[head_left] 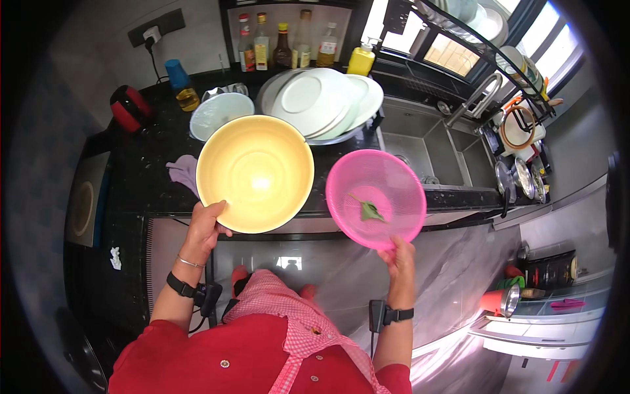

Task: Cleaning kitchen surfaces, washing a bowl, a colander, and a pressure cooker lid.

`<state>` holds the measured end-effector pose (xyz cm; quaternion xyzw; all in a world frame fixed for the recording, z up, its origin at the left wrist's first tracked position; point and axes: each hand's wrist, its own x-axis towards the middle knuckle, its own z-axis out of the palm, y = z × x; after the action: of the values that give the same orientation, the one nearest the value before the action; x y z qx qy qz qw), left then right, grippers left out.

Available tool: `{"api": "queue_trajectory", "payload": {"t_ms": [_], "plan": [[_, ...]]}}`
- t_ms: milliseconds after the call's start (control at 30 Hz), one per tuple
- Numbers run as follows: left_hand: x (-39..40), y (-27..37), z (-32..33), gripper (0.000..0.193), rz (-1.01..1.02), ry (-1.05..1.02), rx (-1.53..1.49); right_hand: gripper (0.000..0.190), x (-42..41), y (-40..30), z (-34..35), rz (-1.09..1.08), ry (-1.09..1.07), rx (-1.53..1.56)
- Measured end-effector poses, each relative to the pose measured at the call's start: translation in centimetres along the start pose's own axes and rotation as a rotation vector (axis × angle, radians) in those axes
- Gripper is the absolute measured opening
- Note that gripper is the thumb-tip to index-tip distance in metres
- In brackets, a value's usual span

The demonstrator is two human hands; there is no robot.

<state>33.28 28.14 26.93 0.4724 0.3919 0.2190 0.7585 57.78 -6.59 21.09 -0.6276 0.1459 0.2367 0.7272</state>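
Observation:
My left hand (207, 222) grips the lower left rim of a yellow bowl (256, 172), whose bare inside faces me. With its thumb over the rim, my right hand (399, 256) holds a pink plastic colander (339, 197). A green leaf with a stem (370, 212) lies in the colander. The bowl and the colander are held apart, over the front edge of the black counter. Behind the bowl a lilac cloth (183, 171) lies partly hidden on the counter.
Stacked white plates (315, 98) stand behind the bowl, beside a covered bowl (221, 111). Sauce bottles (283, 47) line the back. A steel sink (406, 128) with a faucet (475, 101) lies at right, below a dish rack (472, 34). A crumpled tissue (115, 258) is at left.

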Motion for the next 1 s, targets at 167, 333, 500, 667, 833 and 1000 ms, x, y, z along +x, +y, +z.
{"api": "queue_trajectory", "payload": {"t_ms": [167, 333, 500, 667, 833, 1000], "plan": [[-0.5, 0.4, 6.6, 0.025, 0.017, 0.008, 0.065, 0.034, 3.1, -1.7, 0.6, 0.019, -0.187, 0.012], [0.8, 2.3, 13.5, 0.024, -0.014, -0.072, 0.033, 0.044, 5.4, -2.7, 0.8, 0.044, -0.351, 0.007], [4.1, 5.1, 21.6, 0.027, -0.016, -0.130, 0.139, 0.056, 8.7, -5.2, -2.0, 0.284, -0.552, -0.224], [8.9, 8.3, 28.7, 0.026, -0.017, -0.235, 0.215, 0.050, 15.4, -12.9, -8.5, 0.231, -0.510, -0.447], [11.2, 8.8, 34.7, 0.025, -0.083, -0.330, 0.298, 0.036, 24.8, -22.6, -10.5, 0.001, -0.321, -0.318], [11.8, 4.2, 41.5, 0.027, -0.238, -0.367, 0.245, 0.037, 35.0, -26.7, -14.3, 0.013, -0.187, -0.368]]}}
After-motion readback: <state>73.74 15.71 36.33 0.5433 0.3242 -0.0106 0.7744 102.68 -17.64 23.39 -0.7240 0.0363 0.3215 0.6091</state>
